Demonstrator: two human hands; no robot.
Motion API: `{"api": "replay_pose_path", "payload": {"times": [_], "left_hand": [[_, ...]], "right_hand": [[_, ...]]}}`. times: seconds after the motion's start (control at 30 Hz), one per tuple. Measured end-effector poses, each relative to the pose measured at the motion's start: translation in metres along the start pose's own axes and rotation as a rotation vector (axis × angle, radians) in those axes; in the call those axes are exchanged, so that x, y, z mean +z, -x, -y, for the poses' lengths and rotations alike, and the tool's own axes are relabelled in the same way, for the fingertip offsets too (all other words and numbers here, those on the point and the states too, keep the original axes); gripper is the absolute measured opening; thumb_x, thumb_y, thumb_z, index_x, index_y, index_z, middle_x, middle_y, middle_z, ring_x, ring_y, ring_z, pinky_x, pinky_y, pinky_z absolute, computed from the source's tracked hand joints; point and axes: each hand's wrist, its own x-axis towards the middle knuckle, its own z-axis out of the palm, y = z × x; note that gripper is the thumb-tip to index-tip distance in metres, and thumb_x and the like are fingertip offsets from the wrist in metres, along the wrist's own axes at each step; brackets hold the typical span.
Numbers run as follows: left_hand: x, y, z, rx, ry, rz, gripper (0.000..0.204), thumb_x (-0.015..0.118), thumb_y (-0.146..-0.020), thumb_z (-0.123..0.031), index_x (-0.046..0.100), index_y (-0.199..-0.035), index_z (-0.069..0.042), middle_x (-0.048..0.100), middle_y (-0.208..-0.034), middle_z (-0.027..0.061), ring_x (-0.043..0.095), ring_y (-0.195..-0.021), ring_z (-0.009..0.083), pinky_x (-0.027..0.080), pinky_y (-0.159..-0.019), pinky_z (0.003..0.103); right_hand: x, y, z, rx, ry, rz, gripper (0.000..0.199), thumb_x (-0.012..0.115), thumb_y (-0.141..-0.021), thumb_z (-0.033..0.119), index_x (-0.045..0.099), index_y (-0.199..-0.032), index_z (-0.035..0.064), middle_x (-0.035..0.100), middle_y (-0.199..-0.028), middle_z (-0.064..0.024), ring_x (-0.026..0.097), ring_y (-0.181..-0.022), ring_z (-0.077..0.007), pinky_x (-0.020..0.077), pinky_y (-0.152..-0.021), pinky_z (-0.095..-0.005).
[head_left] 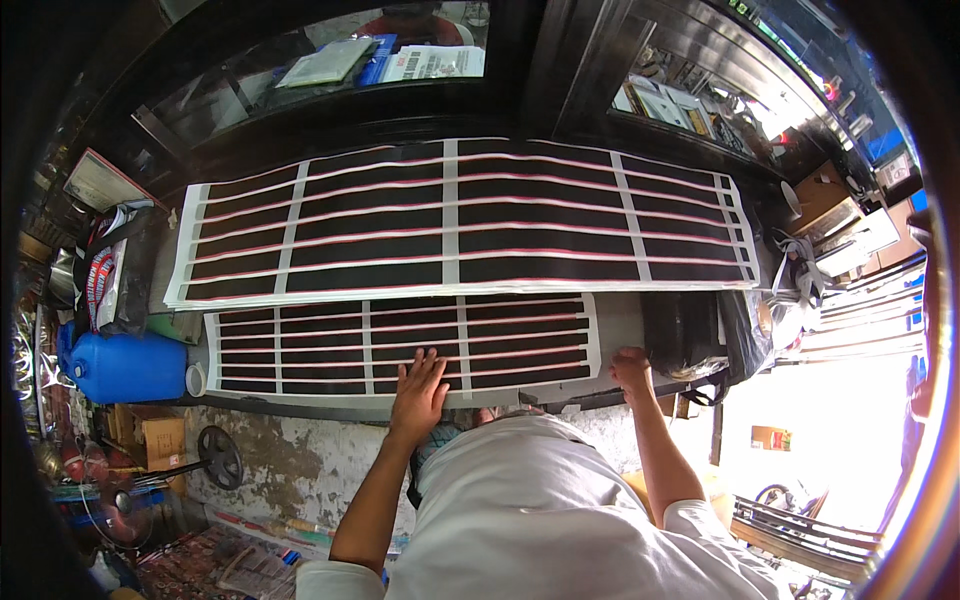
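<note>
Two long white sheets printed with black panels and thin red-edged stripes lie across a grey worktable (pixel 622 322). The larger sheet (pixel 375 215), which looks like a stack at its near edge, rests at the back. Its near edge overlaps the smaller sheet (pixel 320 347) in front of it. My left hand (pixel 421 388) lies flat on the smaller sheet, fingers stretched out over its near part. Just beyond that sheet's right end, my right hand (pixel 630 370) is closed low over the table. Whatever its curled fingers hold, if anything, is hidden.
On the left stand a blue jerrycan (pixel 130 367) and a small white roll (pixel 196 380). Black plastic-wrapped bundles (pixel 690 330) sit at the right end. Dark cabinet doors with glass panes (pixel 550 95) rise behind the sheets. A black wheel (pixel 220 457) is below the table's left side.
</note>
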Motion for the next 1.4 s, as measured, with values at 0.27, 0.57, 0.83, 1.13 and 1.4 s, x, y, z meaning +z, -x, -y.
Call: {"api": "replay_pose_path", "payload": {"times": [0.27,0.57,0.83,1.13,1.4], "left_hand": [[0.003,-0.014,-0.017,0.084,0.01,-0.015,0.056,0.068,-0.105,-0.025,0.054,-0.155,-0.006,0.048,-0.165,0.0188,0.035,-0.159,0.0395,0.029,-0.125,0.065],[0.01,-0.016,-0.023,0.112,0.029,0.015,0.06,0.073,-0.103,-0.029,0.054,-0.156,-0.006,0.044,-0.168,0.017,0.032,-0.161,0.0371,0.025,-0.128,0.065],[0.016,-0.012,-0.022,0.081,0.015,0.01,0.057,0.073,-0.103,-0.027,0.057,-0.153,-0.006,0.048,-0.165,0.0157,0.036,-0.159,0.0366,0.029,-0.127,0.066],[0.005,-0.019,-0.023,0.085,0.015,0.034,0.062,0.079,-0.098,-0.027,0.057,-0.154,-0.01,0.045,-0.168,0.0144,0.033,-0.16,0.0357,0.03,-0.126,0.065],[0.007,-0.019,-0.022,0.097,-0.038,0.089,0.071,0.082,-0.095,-0.031,0.054,-0.157,-0.01,0.043,-0.169,0.013,0.03,-0.162,0.0341,0.028,-0.127,0.067]], "right_hand": [[0.04,0.054,0.073,0.074,-0.005,0.123,0.026,0.069,-0.099,0.015,0.061,-0.076,0.0067,0.054,-0.067,-0.0017,0.049,-0.053,-0.0112,0.0347,-0.045,-0.0314],[0.052,0.053,0.054,0.044,0.177,0.026,0.024,0.078,-0.095,0.027,0.073,-0.087,0.0045,0.065,-0.075,-0.0069,0.06,-0.063,-0.0157,0.0465,-0.056,-0.0362],[0.05,0.075,0.1,0.207,-0.053,0.108,0.034,0.076,-0.097,0.025,0.071,-0.122,0.0034,0.075,-0.097,-0.0107,0.071,-0.088,-0.0191,0.0576,-0.065,-0.0347],[0.051,0.088,0.095,0.089,-0.074,0.158,0.025,0.076,-0.097,0.008,0.069,-0.12,0.0003,0.07,-0.09,-0.0059,0.066,-0.068,-0.0135,0.0564,-0.055,-0.0272],[0.047,0.086,0.109,0.123,-0.152,0.171,0.027,0.077,-0.098,0.01,0.069,-0.123,0.0022,0.073,-0.094,-0.0053,0.069,-0.073,-0.0137,0.0596,-0.065,-0.0288]]}}
